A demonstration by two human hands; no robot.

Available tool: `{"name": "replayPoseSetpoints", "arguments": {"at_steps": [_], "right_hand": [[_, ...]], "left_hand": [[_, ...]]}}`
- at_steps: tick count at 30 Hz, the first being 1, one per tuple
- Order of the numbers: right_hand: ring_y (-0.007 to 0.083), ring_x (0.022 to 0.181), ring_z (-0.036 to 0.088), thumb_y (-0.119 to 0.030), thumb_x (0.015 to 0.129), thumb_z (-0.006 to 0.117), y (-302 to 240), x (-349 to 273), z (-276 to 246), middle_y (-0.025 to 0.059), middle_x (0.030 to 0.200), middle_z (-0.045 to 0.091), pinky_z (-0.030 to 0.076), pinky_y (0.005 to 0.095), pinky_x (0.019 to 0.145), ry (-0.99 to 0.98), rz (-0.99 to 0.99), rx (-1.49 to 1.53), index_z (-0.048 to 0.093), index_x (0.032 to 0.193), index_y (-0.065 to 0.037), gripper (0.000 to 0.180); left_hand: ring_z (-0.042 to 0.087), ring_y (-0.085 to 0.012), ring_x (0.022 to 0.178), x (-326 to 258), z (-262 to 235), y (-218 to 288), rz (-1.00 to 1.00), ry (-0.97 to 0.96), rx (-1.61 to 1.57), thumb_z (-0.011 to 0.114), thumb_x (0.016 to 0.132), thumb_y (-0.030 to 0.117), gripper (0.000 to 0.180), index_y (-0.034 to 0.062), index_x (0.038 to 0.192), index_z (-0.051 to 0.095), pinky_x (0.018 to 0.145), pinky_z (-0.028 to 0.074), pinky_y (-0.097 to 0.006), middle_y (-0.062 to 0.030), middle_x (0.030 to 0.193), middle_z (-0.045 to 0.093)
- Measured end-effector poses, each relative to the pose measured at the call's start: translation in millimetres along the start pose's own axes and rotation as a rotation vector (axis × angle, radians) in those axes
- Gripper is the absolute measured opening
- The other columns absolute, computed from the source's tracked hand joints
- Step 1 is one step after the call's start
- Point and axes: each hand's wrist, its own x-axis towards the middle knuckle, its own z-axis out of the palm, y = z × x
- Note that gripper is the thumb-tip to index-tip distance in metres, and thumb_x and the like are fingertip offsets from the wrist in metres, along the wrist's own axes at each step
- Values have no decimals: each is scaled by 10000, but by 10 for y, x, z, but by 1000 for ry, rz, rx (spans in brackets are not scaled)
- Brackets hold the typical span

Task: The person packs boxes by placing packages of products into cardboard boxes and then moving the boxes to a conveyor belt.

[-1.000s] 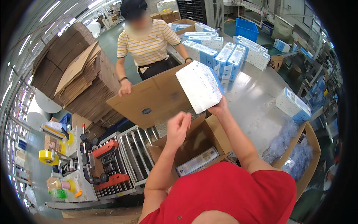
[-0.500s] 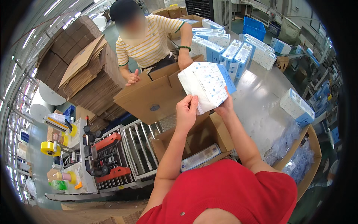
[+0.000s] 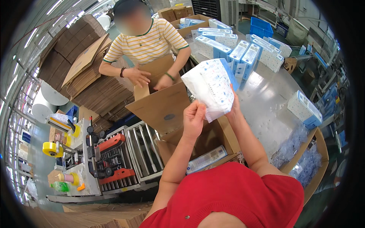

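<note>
A white soft pack with small blue prints and a blue end (image 3: 213,85) is held up between my two hands. My left hand (image 3: 194,118) pinches its lower left edge, thumb against fingers. Along the right side, my right hand (image 3: 234,105) grips it, its fingers partly hidden behind the pack. Below my forearms stands an open cardboard carton (image 3: 229,137) on the near side of the rollers. A similar blue-and-white pack (image 3: 206,159) lies inside it, against the near wall.
Across from me a person in a striped shirt (image 3: 159,40) handles another open carton (image 3: 161,110). Several packs (image 3: 243,53) stand on the metal table (image 3: 262,110). To the left are a roller conveyor (image 3: 140,148), a taping machine (image 3: 114,157) and stacked flat cardboard (image 3: 95,76). A box of clear plastic (image 3: 310,163) sits at right.
The pack has tilted slightly in my hands, and my left hand has shifted a little right and down. The other person has leaned in, both hands now at the far carton, which has moved right.
</note>
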Motion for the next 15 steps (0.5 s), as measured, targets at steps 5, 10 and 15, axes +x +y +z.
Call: {"name": "replayPoseSetpoints", "arguments": {"at_steps": [5, 10, 15], "right_hand": [[330, 1227, 457, -421, 947, 419, 214, 64, -297, 165, 1365, 443, 350, 464, 1051, -294, -22, 19, 349, 1370, -9, 594], [330, 1228, 456, -422, 946, 421, 312, -12, -122, 166, 1366, 441, 349, 465, 1052, -405, -3, 62, 343, 1372, -8, 599], [331, 1230, 454, -423, 945, 423, 453, -33, -33, 167, 1367, 439, 347, 465, 1053, -452, 9, 119, 337, 1375, -7, 605]], "left_hand": [[410, -64, 493, 11, 305, 147, 268, -17, 931, 615, 830, 3, 291, 25, 624, 411, 454, 339, -245, -27, 552, 444], [418, -200, 445, 64, 349, 99, 450, 51, 1043, 651, 774, 14, 273, 23, 638, 415, 439, 349, -312, -95, 551, 432], [461, -223, 465, 105, 452, 56, 595, 41, 1231, 659, 769, 52, 241, 52, 662, 444, 438, 374, -334, -86, 603, 459]]}}
